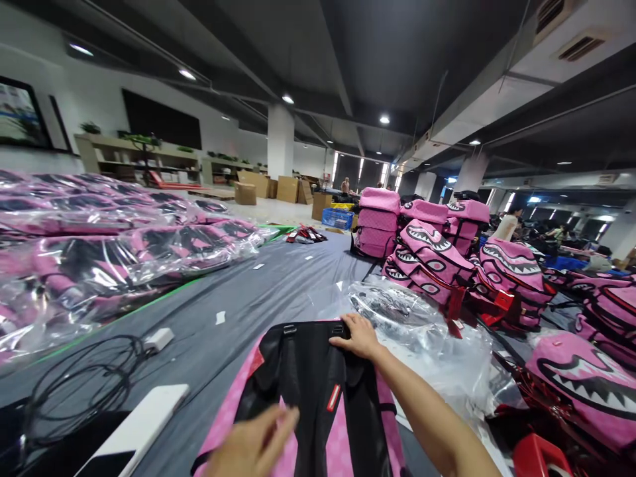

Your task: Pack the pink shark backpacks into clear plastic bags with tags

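Note:
A pink and black backpack (314, 377) lies on the grey-covered table right before me, its black strap side up and a small red and white label on it. My right hand (358, 336) grips the backpack's top edge near the right strap, thumb on the black panel. Low over the bag's left part is my left hand (253, 440), blurred by motion, with fingers curled and thumb near them. Whether it holds anything cannot be made out. Clear plastic bags (397, 308) lie just beyond the right hand.
Plastic-wrapped pink bags (99, 265) are piled at left. Stacked pink backpacks with shark mouths (422, 245) stand at right. A black cable (84, 377), a white adapter (159, 340) and a white slab-like object (149, 417) lie left. A red object (539, 457) sits at lower right.

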Available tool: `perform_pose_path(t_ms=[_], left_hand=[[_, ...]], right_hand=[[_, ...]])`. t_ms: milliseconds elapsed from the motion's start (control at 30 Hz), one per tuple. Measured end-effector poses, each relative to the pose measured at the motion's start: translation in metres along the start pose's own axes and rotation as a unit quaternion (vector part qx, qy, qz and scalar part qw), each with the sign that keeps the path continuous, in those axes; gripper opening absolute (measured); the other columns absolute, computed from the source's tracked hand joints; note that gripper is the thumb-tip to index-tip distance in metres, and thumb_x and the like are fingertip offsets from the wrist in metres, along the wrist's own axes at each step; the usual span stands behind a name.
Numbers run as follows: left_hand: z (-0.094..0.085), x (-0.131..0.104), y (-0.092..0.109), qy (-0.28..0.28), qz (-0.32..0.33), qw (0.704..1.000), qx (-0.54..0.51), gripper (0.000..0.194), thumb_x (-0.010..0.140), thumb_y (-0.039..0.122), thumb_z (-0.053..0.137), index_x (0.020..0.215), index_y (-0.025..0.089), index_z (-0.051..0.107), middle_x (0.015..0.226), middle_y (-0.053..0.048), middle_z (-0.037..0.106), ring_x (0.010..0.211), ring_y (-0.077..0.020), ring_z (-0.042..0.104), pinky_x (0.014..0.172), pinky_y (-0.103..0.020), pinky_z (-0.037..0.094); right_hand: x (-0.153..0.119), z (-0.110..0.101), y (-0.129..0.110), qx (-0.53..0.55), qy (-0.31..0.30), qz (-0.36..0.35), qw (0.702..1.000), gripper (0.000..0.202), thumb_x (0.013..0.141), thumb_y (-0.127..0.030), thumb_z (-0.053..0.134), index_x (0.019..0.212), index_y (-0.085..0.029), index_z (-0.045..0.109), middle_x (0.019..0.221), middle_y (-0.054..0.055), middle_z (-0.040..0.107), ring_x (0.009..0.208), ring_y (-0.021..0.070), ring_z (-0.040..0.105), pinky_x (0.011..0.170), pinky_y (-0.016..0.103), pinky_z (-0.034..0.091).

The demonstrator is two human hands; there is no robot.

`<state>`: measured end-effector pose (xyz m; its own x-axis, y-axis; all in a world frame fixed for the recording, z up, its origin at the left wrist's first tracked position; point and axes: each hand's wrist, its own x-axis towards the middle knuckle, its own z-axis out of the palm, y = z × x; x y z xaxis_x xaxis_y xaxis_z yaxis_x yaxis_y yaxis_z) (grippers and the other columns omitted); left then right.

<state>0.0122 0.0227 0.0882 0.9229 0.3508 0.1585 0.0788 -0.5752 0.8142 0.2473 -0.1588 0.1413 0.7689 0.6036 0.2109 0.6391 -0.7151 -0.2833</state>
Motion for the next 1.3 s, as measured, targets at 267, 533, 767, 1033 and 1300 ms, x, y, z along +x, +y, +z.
perform_pose_path(t_ms=[267, 533, 767, 1033, 1300], left_hand=[[0.002, 0.149, -0.017, 0.120, 0.102, 0.969, 0.189, 0.080, 0.074, 0.075, 0.052, 0.122, 0.012, 0.060, 0.126, -0.021, 0.066, 0.121, -0.0383, 0.060, 0.108, -0.052, 0.045], [0.027, 0.084, -0.059, 0.270, 0.313, 0.882, 0.227, 0.047, 0.099, 0.051, 0.047, 0.131, 0.017, 0.054, 0.122, -0.015, 0.066, 0.116, -0.0311, 0.062, 0.103, -0.048, 0.051], [0.017, 0.049, -0.063, 0.083, 0.234, 0.930, 0.272, 0.043, 0.098, 0.046, 0.047, 0.125, 0.016, 0.063, 0.124, -0.016, 0.070, 0.115, -0.0311, 0.065, 0.105, -0.046, 0.050], [0.021, 0.143, -0.032, -0.089, 0.113, 0.930, 0.339, 0.037, 0.090, 0.042, 0.050, 0.105, 0.013, 0.067, 0.111, -0.020, 0.070, 0.112, -0.0364, 0.063, 0.105, -0.049, 0.046], [0.038, 0.102, -0.004, -0.119, 0.079, 0.939, 0.314, 0.085, 0.094, 0.071, 0.035, 0.158, 0.016, 0.032, 0.165, -0.026, 0.028, 0.152, -0.0462, 0.026, 0.111, -0.072, 0.032]], right_hand=[[-0.016, 0.037, 0.016, 0.122, 0.161, -0.135, 0.970, 0.050, 0.081, -0.038, 0.077, 0.125, -0.021, 0.060, 0.124, 0.011, 0.067, 0.122, 0.0260, 0.060, 0.109, 0.043, 0.047], [-0.060, 0.064, 0.005, 0.087, 0.245, -0.170, 0.951, 0.048, 0.082, -0.024, 0.073, 0.126, -0.019, 0.057, 0.119, 0.012, 0.067, 0.115, 0.0287, 0.060, 0.108, 0.050, 0.047], [-0.095, 0.051, 0.005, 0.036, 0.058, -0.105, 0.992, 0.038, 0.087, -0.035, 0.077, 0.119, -0.019, 0.065, 0.114, 0.012, 0.070, 0.112, 0.0287, 0.062, 0.104, 0.045, 0.048], [-0.002, 0.066, 0.004, -0.048, -0.113, 0.034, 0.992, 0.046, 0.092, -0.058, 0.067, 0.115, -0.019, 0.065, 0.116, 0.013, 0.073, 0.112, 0.0307, 0.067, 0.093, 0.039, 0.048], [0.015, 0.073, 0.009, -0.053, -0.093, 0.051, 0.993, 0.054, 0.093, -0.067, 0.059, 0.115, -0.018, 0.063, 0.114, 0.015, 0.072, 0.109, 0.0314, 0.067, 0.092, 0.042, 0.050]])
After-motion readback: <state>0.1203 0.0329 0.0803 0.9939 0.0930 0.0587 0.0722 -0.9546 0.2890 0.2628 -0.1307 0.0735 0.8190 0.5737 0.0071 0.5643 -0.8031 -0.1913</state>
